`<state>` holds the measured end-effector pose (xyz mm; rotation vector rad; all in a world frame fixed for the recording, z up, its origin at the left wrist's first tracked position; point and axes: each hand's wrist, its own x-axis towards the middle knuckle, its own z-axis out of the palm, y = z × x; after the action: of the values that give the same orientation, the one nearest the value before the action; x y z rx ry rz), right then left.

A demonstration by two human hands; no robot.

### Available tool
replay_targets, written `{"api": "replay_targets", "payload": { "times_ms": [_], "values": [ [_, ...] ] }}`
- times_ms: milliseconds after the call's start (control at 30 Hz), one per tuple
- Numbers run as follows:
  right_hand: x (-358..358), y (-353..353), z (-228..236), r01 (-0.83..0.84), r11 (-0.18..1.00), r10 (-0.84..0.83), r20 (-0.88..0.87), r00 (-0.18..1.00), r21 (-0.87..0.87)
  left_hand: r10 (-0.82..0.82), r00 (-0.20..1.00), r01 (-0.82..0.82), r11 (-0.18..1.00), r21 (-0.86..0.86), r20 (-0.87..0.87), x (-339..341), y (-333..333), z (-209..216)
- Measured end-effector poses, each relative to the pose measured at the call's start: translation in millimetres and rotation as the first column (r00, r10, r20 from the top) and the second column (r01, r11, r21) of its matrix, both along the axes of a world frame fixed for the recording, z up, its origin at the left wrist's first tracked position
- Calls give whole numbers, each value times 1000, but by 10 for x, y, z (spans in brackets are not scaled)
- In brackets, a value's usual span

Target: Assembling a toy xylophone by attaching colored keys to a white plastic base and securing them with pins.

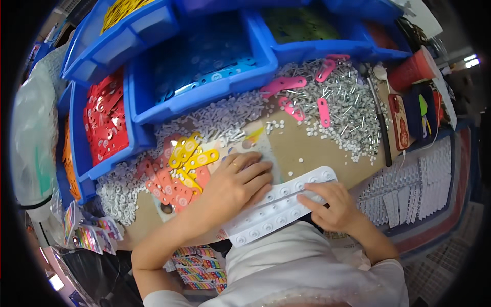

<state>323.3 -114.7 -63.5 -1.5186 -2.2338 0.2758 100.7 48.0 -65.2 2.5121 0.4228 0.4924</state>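
Note:
A white plastic board (279,225) with rows of round sockets lies slantwise in front of my body, a dark gap running lengthwise between its upper and lower parts. My left hand (243,181) is palm down over the board's upper left part, its fingers stretched to the right and slightly bent. On the right part rests my right hand (332,205), its fingertips apart and touching the board near the gap. I make out nothing held in either hand. Beside my left hand, yellow tabs with holes (202,159) lie on a pile of coral-coloured tabs (171,187).
Blue bins (204,97) stand along the back, with red tabs (106,120) and blue tabs (217,75) inside. Heaps of small metal and white pins (340,97), with pink tabs (323,112) on top, cover the back right. A black rod (382,128) and a phone (399,120) lie farther right.

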Motion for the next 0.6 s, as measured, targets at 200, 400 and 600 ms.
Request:
{"api": "replay_targets", "payload": {
  "times_ms": [200, 400, 600],
  "values": [
    [557, -26, 8, 723, 686, -726, -150, 671, -82, -21, 999, 19, 999, -50, -41, 399, 257, 180],
    [746, 190, -380, 698, 716, -688, 155, 709, -19, -150, 988, 153, 982, 109, -36, 1205, 264, -15],
    [765, 604, -375, 683, 730, -675, 129, 726, -19, -297, 955, 295, 942, 158, -12, 1477, 331, -230]
  ]
}}
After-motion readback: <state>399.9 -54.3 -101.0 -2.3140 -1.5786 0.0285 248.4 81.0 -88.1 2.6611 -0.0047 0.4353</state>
